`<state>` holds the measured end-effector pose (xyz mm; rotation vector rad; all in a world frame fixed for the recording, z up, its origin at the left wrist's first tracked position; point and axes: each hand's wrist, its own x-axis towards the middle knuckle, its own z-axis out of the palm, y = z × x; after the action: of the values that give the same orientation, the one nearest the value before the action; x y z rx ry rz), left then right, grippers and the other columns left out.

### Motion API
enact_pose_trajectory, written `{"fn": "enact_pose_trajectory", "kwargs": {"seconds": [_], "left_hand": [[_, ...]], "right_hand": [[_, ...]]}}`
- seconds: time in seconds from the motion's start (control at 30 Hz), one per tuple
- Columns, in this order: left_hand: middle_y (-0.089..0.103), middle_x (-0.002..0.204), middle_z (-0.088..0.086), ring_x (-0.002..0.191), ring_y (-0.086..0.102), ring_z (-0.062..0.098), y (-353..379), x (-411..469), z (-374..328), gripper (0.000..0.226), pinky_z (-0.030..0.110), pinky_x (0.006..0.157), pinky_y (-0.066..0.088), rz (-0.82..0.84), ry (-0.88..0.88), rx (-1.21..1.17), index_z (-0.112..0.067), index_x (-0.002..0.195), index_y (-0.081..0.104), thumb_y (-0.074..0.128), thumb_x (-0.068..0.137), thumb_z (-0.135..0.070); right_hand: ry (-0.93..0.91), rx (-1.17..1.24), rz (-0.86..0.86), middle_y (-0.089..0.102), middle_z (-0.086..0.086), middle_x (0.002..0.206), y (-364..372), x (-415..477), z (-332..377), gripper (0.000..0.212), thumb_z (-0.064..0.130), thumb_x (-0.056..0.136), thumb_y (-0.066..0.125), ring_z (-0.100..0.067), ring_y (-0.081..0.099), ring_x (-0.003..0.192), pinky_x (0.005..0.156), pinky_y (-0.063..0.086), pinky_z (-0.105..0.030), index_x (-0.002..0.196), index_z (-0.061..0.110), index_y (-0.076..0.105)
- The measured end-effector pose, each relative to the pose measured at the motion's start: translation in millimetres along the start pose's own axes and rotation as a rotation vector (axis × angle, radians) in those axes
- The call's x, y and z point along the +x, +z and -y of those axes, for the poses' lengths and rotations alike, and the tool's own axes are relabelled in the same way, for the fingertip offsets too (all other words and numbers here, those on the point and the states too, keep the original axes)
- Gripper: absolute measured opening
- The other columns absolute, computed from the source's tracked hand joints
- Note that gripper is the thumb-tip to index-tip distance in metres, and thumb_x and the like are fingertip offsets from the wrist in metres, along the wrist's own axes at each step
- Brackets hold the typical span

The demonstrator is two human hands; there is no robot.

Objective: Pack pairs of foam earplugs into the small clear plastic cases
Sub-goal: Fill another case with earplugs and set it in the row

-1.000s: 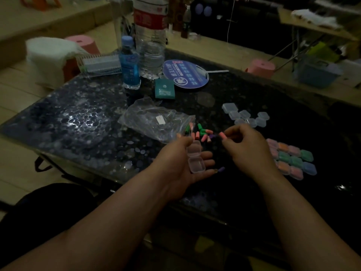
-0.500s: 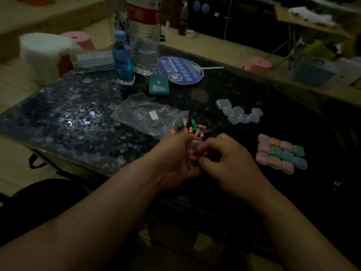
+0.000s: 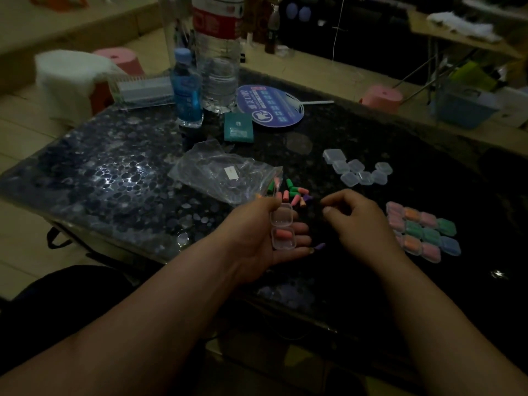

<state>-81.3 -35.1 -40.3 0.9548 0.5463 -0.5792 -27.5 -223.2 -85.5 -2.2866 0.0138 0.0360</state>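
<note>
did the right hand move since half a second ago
Yes. The right hand has drawn off the open case, rightward toward the filled cases.
</note>
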Motion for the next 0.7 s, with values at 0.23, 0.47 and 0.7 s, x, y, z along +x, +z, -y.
{"fn": "enact_pose_trajectory", "kwargs": {"seconds": [0.23,0.47,0.7], "left_hand": [[0.072,0.111,0.025,0.093,0.073,0.034,-6.3,4.2,-2.8,0.042,0.046,0.079,0.062,-0.041,0.010,-0.035,-0.002,0.117,0.063,0.036,0.111,-0.033],[0.073,0.110,0.025,0.093,0.075,0.035,-14.5,8.1,-5.1,0.042,0.044,0.071,0.065,-0.055,0.016,-0.044,-0.003,0.123,0.062,0.039,0.111,-0.035],[0.073,0.111,0.024,0.099,0.074,0.036,-15.0,12.4,-3.9,0.042,0.047,0.081,0.063,-0.059,-0.003,-0.042,-0.004,0.120,0.063,0.039,0.110,-0.036]], "right_hand": [[0.019,0.017,-0.053,0.069,0.006,0.128,20.7,34.3,-10.6,0.036,0.024,0.105,0.060,-0.013,0.063,0.118,0.095,0.046,-0.030,0.140,0.029,0.066],[-0.014,-0.104,-0.037,0.067,-0.001,0.137,52.7,59.8,-11.9,0.036,0.033,0.105,0.055,-0.021,0.062,0.126,0.109,0.050,-0.040,0.137,0.032,0.071],[0.005,-0.244,-0.142,0.069,0.003,0.118,65.0,62.2,-10.9,0.017,0.040,0.099,0.064,-0.025,0.065,0.111,0.095,0.056,-0.048,0.110,0.035,0.076]]}}
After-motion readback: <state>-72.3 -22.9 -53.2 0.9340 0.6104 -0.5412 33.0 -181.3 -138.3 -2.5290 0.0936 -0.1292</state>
